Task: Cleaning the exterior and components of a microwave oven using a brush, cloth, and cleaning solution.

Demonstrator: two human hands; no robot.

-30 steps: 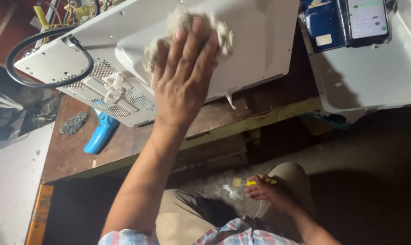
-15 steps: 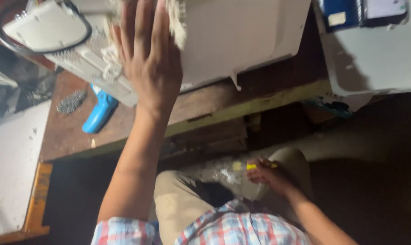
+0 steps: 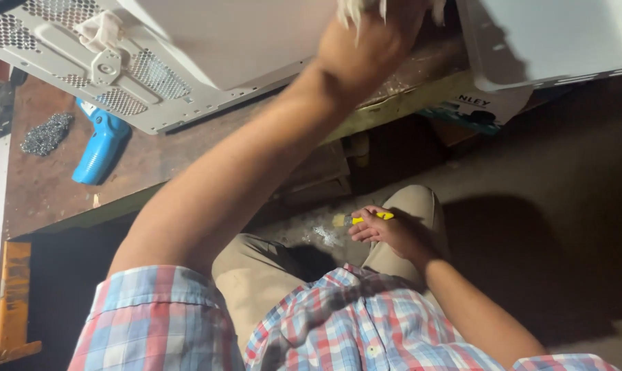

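Head view, big to small. Wooden workbench [image 3: 153,165] runs across the top, brown & worn. On it lies a large white metal casing [image 3: 208,48], w/ perforated vent panels along its near edge. A second white panel [image 3: 551,41] sits top right, apart from the first.

Person's legs in tan trousers [image 3: 263,275] & plaid shirt [image 3: 338,323] fill the bottom.

Left hand [image 3: 366,41] is stretched up over the bench, fingers closed around a pale rag [image 3: 355,10] at the near edge of the casing; most of the rag is cut off by the frame edge. Rag looks soft, limp, light & frayed. It bunches easily, so a full-fist hold like this suits it; prob. no risk of slipping.

Right hand [image 3: 386,230] rests low by the knee, fingers curled on a small yellow-handled tool [image 3: 369,218]. Can't tell what kind. Looks stiff & light, held at the handle.

Blue plastic handle [image 3: 101,148] lies on the bench left, just beside a grey wad of steel wool [image 3: 47,134]. Orange edge [image 3: 12,302] at far left.
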